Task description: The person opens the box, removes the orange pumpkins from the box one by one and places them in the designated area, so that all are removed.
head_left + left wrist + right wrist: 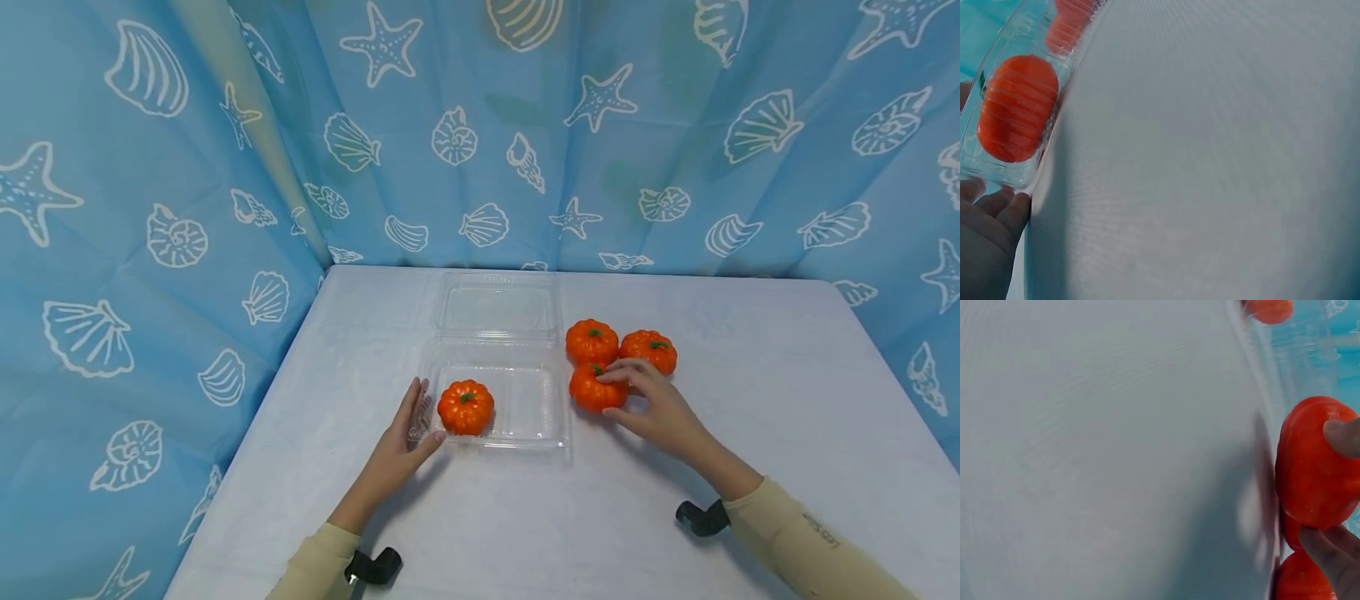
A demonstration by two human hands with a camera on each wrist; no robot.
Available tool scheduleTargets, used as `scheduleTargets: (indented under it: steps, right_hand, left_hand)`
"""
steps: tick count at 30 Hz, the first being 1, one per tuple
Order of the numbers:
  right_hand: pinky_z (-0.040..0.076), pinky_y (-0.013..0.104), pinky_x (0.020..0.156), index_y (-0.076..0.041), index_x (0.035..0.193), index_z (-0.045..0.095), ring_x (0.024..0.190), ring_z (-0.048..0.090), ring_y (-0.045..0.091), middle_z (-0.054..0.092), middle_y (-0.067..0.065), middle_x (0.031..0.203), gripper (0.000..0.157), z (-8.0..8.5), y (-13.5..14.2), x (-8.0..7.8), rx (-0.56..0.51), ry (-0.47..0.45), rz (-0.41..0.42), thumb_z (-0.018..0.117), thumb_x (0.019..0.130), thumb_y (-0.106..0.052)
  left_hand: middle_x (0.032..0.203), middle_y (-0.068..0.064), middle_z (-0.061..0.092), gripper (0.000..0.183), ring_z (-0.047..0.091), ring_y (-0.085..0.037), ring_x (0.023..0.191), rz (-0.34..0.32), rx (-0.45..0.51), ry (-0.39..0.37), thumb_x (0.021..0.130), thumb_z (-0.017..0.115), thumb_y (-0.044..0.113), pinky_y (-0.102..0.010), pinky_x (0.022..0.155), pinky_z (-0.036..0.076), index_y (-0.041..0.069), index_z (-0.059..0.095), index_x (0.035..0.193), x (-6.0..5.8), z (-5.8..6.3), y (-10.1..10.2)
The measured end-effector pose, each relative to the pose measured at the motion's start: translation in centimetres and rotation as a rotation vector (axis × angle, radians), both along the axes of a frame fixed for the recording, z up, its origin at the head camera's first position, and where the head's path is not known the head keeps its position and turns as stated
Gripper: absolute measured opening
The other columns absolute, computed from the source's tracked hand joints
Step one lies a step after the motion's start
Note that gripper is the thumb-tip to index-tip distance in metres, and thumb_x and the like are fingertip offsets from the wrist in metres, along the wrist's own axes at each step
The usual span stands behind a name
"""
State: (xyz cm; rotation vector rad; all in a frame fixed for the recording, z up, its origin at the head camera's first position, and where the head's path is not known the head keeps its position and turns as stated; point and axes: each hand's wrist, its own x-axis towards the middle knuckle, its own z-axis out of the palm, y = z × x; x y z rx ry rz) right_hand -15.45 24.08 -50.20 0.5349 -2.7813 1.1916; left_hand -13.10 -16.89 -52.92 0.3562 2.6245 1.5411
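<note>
A clear plastic clamshell container (525, 408) lies with its lid folded back. One small orange pumpkin (466, 407) with a green stem sits in its left half. My left hand (397, 450) rests at the container's left front corner, fingers extended along the side and thumb by the front rim. In the left wrist view, its fingertips (1019, 203) meet the end wall. To the right of the container, my right hand (660, 412) grips another small pumpkin (592, 390) between thumb and fingers. The right wrist view shows this pumpkin (1310, 462) with digits at opposite sides.
Two more pumpkins stand just behind the gripped one: one (591, 340) near the container's edge, the other (654, 346) farther right. The transparent lid (498, 307) lies toward the back of the white table (787, 400). A blue shell-patterned curtain (465, 192) hangs behind.
</note>
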Motion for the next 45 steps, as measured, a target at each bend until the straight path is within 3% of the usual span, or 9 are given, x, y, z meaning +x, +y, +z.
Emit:
scheduleTargets:
  steps: [5, 13, 35, 45]
  right_hand:
    - [0.049, 0.063, 0.099, -0.016, 0.122, 0.068, 0.129, 0.046, 0.034, 0.051, 0.009, 0.136, 0.041, -0.4, -0.1, -0.1, 0.04, 0.011, -0.026, 0.083, 0.085, -0.01]
    - [0.048, 0.063, 0.101, -0.017, 0.118, 0.07, 0.13, 0.045, 0.036, 0.051, 0.011, 0.135, 0.036, -0.8, -0.1, -0.1, 0.083, 0.039, -0.047, 0.084, 0.085, -0.015]
    - [0.046, 0.063, 0.102, -0.017, 0.111, 0.073, 0.128, 0.047, 0.032, 0.055, 0.01, 0.132, 0.035, -1.7, 0.1, 0.4, 0.028, 0.169, -0.026, 0.087, 0.08, -0.009]
    - [0.048, 0.063, 0.099, -0.017, 0.109, 0.074, 0.125, 0.049, 0.029, 0.057, 0.008, 0.129, 0.033, -1.0, -0.1, 0.7, 0.024, 0.205, -0.028, 0.088, 0.079, -0.009]
  left_hand:
    - [0.168, 0.001, 0.023, 0.092, 0.026, -0.025, 0.153, -0.002, -0.002, 0.015, 0.097, 0.071, 0.029, -0.054, 0.119, 0.023, 0.016, 0.01, 0.165, 0.0, 0.0, 0.1]
    - [0.168, 0.001, 0.024, 0.093, 0.026, -0.025, 0.152, -0.002, -0.009, 0.023, 0.096, 0.071, 0.03, -0.053, 0.119, 0.024, 0.016, 0.011, 0.165, 0.0, 0.1, 0.1]
    - [0.168, 0.002, 0.022, 0.092, 0.025, -0.024, 0.153, -0.006, 0.006, -0.002, 0.097, 0.071, 0.032, -0.053, 0.12, 0.022, 0.019, 0.01, 0.165, 0.1, 0.1, -0.1]
    - [0.168, 0.002, 0.022, 0.092, 0.025, -0.023, 0.153, -0.005, 0.006, -0.001, 0.097, 0.071, 0.032, -0.053, 0.119, 0.023, 0.021, 0.011, 0.165, 0.1, 0.1, -0.1]
